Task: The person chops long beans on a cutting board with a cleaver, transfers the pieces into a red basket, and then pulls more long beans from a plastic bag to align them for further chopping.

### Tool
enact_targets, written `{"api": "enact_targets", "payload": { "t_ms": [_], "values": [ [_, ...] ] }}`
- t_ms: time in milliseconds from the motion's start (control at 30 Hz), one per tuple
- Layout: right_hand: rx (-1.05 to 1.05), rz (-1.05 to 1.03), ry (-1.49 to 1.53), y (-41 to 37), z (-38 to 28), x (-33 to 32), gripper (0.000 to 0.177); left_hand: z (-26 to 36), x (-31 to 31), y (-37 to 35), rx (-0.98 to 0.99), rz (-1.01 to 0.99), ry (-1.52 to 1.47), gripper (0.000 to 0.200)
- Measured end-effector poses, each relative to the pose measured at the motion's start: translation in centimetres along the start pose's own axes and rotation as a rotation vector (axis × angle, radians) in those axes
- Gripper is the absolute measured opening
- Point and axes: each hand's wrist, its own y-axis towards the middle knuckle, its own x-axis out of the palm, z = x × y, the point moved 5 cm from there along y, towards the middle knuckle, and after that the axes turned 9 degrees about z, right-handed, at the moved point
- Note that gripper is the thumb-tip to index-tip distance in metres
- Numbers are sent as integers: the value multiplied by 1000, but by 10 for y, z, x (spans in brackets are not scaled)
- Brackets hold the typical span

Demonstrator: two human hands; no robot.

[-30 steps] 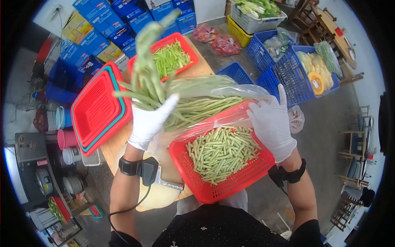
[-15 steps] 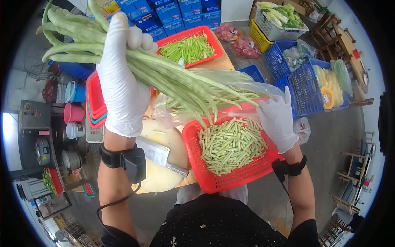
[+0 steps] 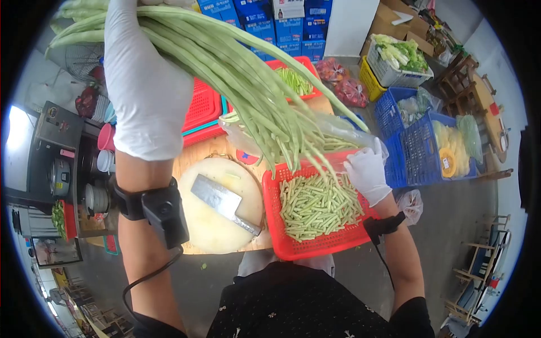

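High at the left, my gloved left hand [image 3: 143, 84] is closed round a thick bunch of long green beans [image 3: 242, 67], whose ends trail down to the right. My gloved right hand [image 3: 369, 176] grips the clear plastic bag [image 3: 360, 134] beside a red basket [image 3: 313, 248]; part of its fingers is hidden by plastic. More long beans lie in the bag. Short cut bean pieces [image 3: 321, 208] fill much of the basket, under the hanging bean ends. On the round cutting board [image 3: 197, 228] lies a cleaver [image 3: 217, 194], its handle pointing to the basket.
Another red basket [image 3: 310, 62] with cut green stalks stands farther back, near stacked red trays [image 3: 203, 107]. Blue crates [image 3: 394, 146] with vegetables and bags of red produce [image 3: 350, 92] are at the right. Blue boxes [image 3: 259, 28] are stacked behind.
My left hand has lifted the beans up and to the left, with their ends swinging over the basket. My right hand has drawn slightly down and closed on the bag. The view has shifted, showing more board.
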Motion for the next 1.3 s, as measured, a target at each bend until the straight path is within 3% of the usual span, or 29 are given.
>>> {"api": "enact_targets", "payload": {
  "t_ms": [67,100,233,333,400,500,667,700,767,967,1033,1100,1167,1233,1300],
  "values": [
    [-28,-9,12,-1,-2,7,19,15,-8,30,-61,-281,-97,16],
    [-25,-6,19,0,-2,11,21,14,25,-2,206,73,-84,12],
    [-32,-3,34,0,-5,16,24,47,29,28,74,-158,-15,9],
    [-18,-26,52,-1,-2,23,24,51,68,4,281,-176,10,26],
    [-13,-28,44,-2,-4,25,25,57,68,18,323,-239,-5,24],
    [15,-50,81,-6,-7,24,27,60,59,18,372,-182,-17,18],
    [53,-50,152,3,-28,1,30,65,18,16,1119,-166,1252,26],
    [61,42,208,8,-40,-13,31,63,20,17,1121,-164,1253,26],
    [87,178,338,14,-65,-24,37,38,-5,43,112,156,57,23],
    [271,511,870,48,-104,-50,60,34,13,12,90,107,96,24],
    [196,499,902,72,-111,-55,63,30,18,10,78,43,101,23],
    [122,490,934,97,-117,-72,66,24,15,15,51,134,54,22],
    [-126,251,1156,120,-136,-98,69,24,18,14,44,115,59,22],
    [-142,226,1216,125,-144,-96,67,24,22,8,40,204,61,21],
    [-163,201,1272,130,-153,-83,66,24,19,9,14,133,53,20]
  ]
}}
